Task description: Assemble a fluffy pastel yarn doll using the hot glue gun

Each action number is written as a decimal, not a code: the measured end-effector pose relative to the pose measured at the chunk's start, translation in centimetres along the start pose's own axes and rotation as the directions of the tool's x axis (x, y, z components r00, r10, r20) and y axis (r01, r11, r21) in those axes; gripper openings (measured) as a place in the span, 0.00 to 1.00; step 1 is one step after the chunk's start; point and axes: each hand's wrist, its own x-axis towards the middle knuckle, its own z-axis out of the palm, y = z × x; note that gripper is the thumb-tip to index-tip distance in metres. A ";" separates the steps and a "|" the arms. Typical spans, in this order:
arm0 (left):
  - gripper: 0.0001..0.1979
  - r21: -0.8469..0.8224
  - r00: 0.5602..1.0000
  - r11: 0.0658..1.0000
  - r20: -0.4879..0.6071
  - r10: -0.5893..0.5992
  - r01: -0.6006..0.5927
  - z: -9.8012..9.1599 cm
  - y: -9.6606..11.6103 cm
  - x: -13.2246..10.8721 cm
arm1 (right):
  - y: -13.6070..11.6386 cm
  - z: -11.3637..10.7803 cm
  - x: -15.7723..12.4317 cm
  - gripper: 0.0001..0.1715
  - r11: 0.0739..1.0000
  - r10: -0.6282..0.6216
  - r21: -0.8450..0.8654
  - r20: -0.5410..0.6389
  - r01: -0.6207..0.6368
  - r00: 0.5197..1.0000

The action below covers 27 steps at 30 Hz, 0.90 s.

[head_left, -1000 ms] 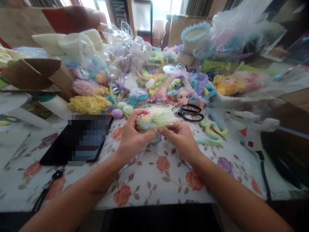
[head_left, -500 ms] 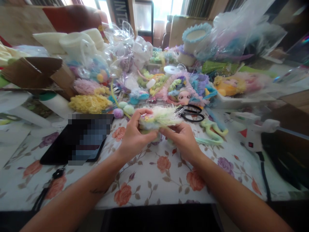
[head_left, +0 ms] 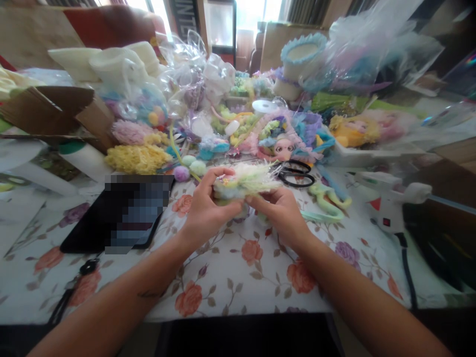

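Note:
Between my two hands is a fluffy craft piece in pale yellow, green and white, with shiny tinsel-like strands sticking out on its right. My left hand grips its left end, thumb below and fingers curled over the top. At its lower right side, my right hand pinches it; some of those fingers are hidden behind the piece. Black-handled scissors lie just beyond my right hand. A pale green fuzzy strip curls on the tablecloth to the right.
A tablet-like dark device lies at left, near pompoms. At right stands a white glue gun with a cord. Behind sit yellow fluffy trim, a doll's face, a ribbon spool, a cardboard box and plastic bags.
Almost nothing differs. Both hands keep their hold on the fluffy craft piece in nearly the same place, and the view has shifted very slightly.

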 end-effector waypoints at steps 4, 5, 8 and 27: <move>0.24 -0.010 1.000 1.000 0.006 -0.015 0.015 0.0 -0.1 0.0 | -0.1 -0.1 0.0 0.12 1.000 -0.004 -0.017 0.005 0.004 1.000; 0.24 -0.018 1.000 1.000 0.010 -0.021 0.021 0.0 -0.1 0.0 | -0.1 -0.1 0.0 0.12 1.000 -0.005 -0.019 0.002 0.005 1.000; 0.24 -0.055 0.999 0.998 0.028 -0.035 0.036 0.0 -0.1 0.0 | 0.1 -0.1 0.0 0.12 1.000 -0.006 -0.026 -0.013 0.005 1.000; 0.24 -0.181 0.994 0.982 0.100 -0.045 0.062 -0.4 -0.5 0.2 | 0.2 -0.2 0.1 0.12 1.000 -0.022 -0.012 -0.028 0.022 0.999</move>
